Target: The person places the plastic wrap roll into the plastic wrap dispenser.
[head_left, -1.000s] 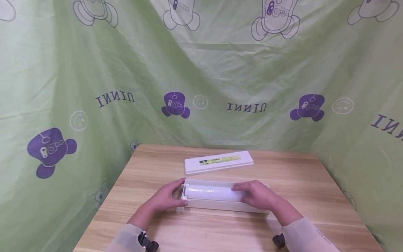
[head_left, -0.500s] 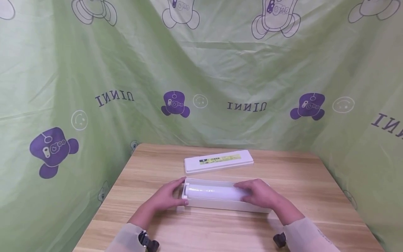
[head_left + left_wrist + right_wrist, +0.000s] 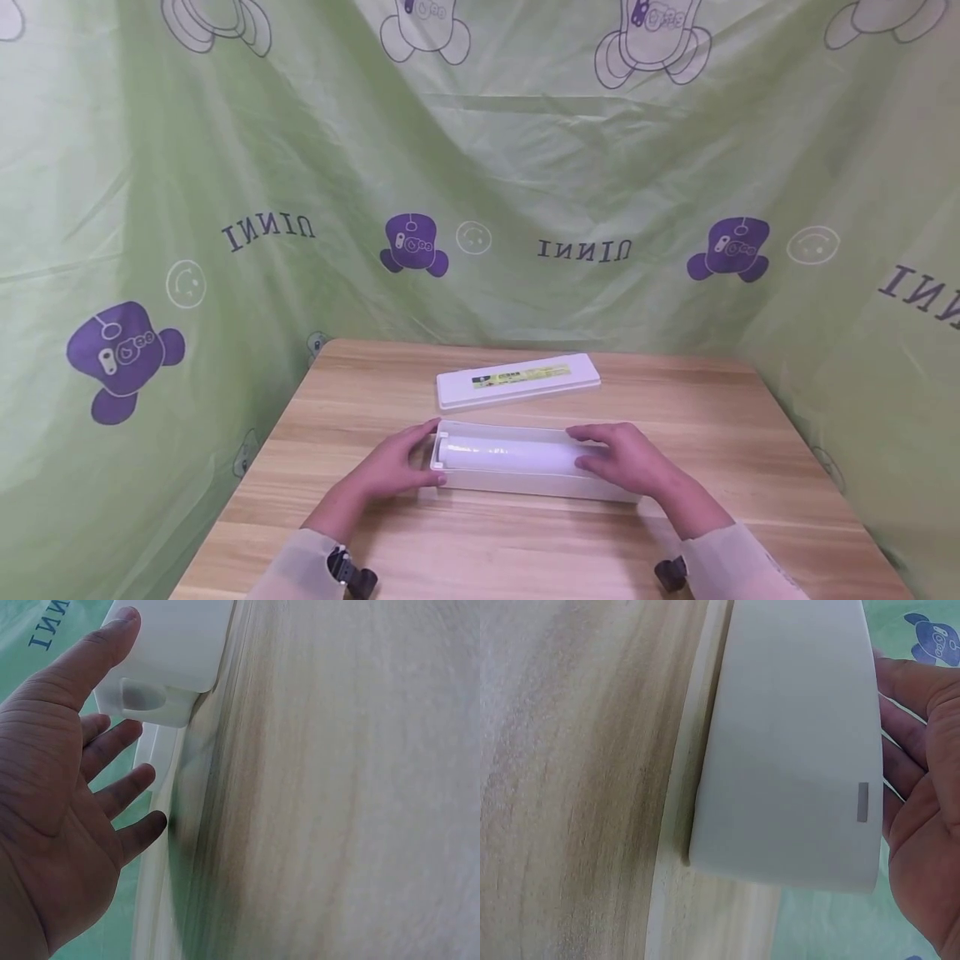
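Head view: white open box (image 3: pixel 517 482) sits mid-tabletop (image 3: pixel 487 546), long side L to R; white roll (image 3: pixel 510 456) w/ shiny streaks lies lengthwise inside. L hand (image 3: pixel 397 462) is at box's L end: thumb at near corner, index at far corner, fingers wide across the end; can't tell how firm. R hand (image 3: pixel 626 458) is over the R part, thumb & index spread wide, thumb by the roll, index near far rim; contact unclear. It blocks the roll's R end. White lid (image 3: pixel 459 389) w/ yellow-green label (image 3: pixel 521 377) lies slightly askew just behind box, apart from it. Dark wrist cams (image 3: pixel 363 583) hang by the pale sleeves (image 3: pixel 300 567). Green curtain (image 3: pixel 502 150) w/ purple bears & mirrored lettering runs behind & both sides.

L wrist view: shows what head cam doesn't: box's end face w/ rounded dent (image 3: pixel 142 695). Thumb lies over box's near wall; other fingers apart, fairly straight, near the end. Roll hidden here.

R wrist view: box's near wall fills the middle, w/ small grey mark (image 3: pixel 862 802) near the rim, n/a from head cam. Fingers go behind the wall, tips hidden; roll also out of sight.
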Demonstrator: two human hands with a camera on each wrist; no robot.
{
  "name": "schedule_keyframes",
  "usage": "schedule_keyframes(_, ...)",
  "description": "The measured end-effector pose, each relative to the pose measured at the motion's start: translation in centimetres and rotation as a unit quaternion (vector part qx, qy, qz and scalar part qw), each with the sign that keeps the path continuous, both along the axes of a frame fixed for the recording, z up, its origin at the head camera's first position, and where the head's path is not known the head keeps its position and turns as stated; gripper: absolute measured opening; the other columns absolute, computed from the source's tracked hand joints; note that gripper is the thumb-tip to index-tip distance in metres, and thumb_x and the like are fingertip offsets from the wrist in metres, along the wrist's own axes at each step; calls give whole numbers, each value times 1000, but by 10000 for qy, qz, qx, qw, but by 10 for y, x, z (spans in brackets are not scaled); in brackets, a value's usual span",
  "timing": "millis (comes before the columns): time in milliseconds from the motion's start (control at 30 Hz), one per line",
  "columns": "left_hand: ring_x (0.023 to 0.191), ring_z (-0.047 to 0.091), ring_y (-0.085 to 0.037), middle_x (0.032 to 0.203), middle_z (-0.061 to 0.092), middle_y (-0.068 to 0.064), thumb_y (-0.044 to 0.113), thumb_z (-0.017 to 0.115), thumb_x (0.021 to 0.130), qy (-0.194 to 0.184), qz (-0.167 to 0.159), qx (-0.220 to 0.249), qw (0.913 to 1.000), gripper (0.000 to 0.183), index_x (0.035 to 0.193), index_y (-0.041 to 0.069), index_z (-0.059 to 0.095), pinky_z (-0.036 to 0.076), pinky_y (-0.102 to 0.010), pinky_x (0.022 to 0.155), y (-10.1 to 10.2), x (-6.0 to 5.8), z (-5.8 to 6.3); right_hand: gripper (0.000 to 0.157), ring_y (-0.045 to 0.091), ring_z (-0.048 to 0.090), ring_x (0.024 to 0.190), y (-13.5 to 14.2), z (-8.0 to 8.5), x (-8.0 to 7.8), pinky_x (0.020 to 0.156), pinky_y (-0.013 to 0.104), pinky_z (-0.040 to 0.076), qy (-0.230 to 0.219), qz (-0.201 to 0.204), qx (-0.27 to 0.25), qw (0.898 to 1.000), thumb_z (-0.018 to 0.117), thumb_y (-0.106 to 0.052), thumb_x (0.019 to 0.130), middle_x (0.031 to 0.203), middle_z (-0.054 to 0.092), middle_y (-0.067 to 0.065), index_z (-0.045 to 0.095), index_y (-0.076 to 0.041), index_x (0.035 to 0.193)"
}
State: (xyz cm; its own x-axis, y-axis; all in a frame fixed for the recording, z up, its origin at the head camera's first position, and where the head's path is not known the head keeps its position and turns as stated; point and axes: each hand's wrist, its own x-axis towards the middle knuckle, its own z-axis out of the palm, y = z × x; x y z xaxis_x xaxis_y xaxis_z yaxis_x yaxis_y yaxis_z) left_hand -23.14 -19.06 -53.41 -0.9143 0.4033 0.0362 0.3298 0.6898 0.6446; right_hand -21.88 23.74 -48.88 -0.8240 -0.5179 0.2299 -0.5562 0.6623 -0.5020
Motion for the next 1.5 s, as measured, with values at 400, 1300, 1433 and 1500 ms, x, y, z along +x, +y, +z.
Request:
schedule_keyframes(400,138,37,-29,153,39,-2,71,76,66,-10,22,49,10000,108,155,26,32,29,-53,113,0,1,1,41,19,65,110,5,2,7,93,42,53,441,-146,-186,9987,79,-24,85,119,69,-4,69,-17,124)
schedule_keyframes(1300,138,38,-31,153,40,-4,71,75,67,32,-44,-12,10000,107,155,27,31,30,-53,112,1,0,3,44,19,64,111,19,-5,22,94,43,52,1089,-548,-218,9923,82,-26,81,120,69,-4,69,-18,123)
schedule_keyframes(1433,138,37,-30,153,39,-3,71,75,67,-20,-25,-29,10000,108,155,26,31,29,-52,113,1,1,4,45,21,62,114,21,-6,25,97,44,50,1069,-580,-254,9923,81,-28,82,123,67,-1,68,-17,123)
schedule_keyframes(1500,139,37,-30,153,39,-4,70,76,67,-36,-17,-31,10000,109,155,25,31,29,-52,113,1,1,5,46,22,61,116,22,-6,27,98,44,49,980,-632,-262,9928,81,-30,82,124,67,-1,68,-17,124)
